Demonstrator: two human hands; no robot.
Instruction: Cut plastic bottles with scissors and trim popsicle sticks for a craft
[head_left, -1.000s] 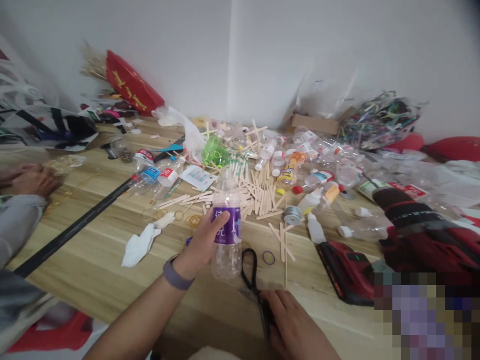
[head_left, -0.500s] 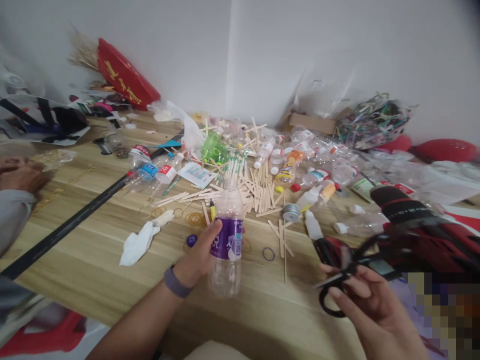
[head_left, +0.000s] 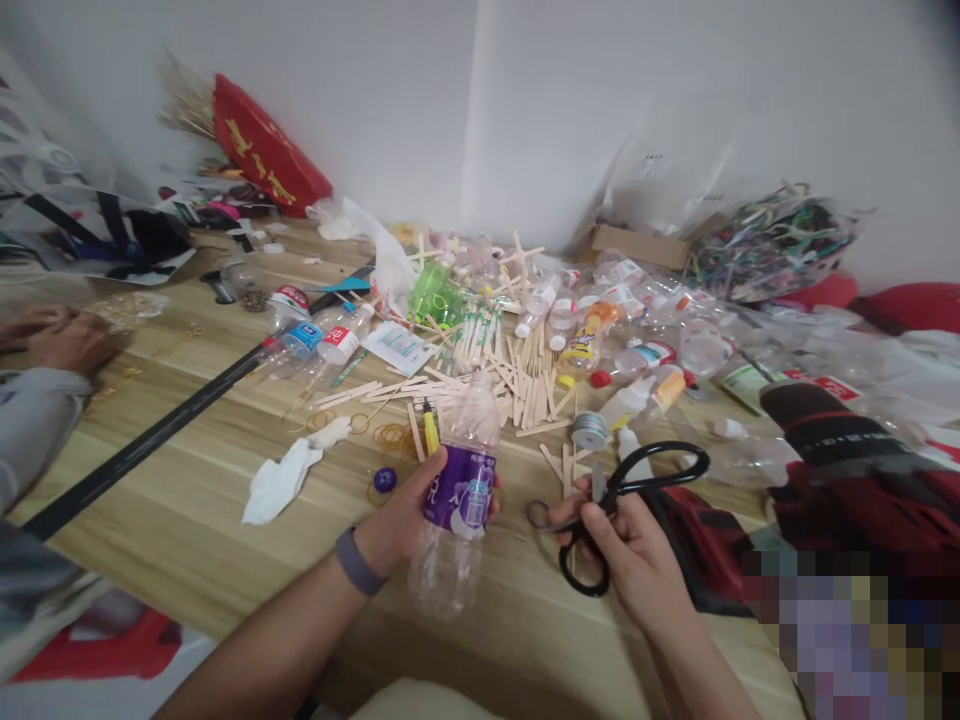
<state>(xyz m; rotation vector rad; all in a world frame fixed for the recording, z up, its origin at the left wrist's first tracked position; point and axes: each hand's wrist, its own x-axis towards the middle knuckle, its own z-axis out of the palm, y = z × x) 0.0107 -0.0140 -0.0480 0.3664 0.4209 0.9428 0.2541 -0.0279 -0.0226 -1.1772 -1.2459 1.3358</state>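
Observation:
My left hand (head_left: 411,508) is closed around a clear plastic bottle (head_left: 459,490) with a purple label, its thumb across the label. The bottle stands nearly upright, tilted a little, without a cap. A pair of scissors (head_left: 592,525) with black handle loops is in my right hand (head_left: 637,550), pinched near the pivot, with the blades toward the left. A purple cap (head_left: 385,480) lies on the table left of the bottle. Just left of the scissor tips is a purple ring (head_left: 538,514).
Wooden craft sticks (head_left: 517,390) lie heaped behind the bottle, with several plastic bottles (head_left: 589,335) beyond. A black-and-red bag (head_left: 847,470) is at the right. A long black bar (head_left: 150,435) crosses the left side, near another person's hands (head_left: 71,340).
My right hand has moved left with the scissors, away from the black-and-red bag and closer to the bottle. My left hand keeps its grip on the bottle, which has tilted slightly.

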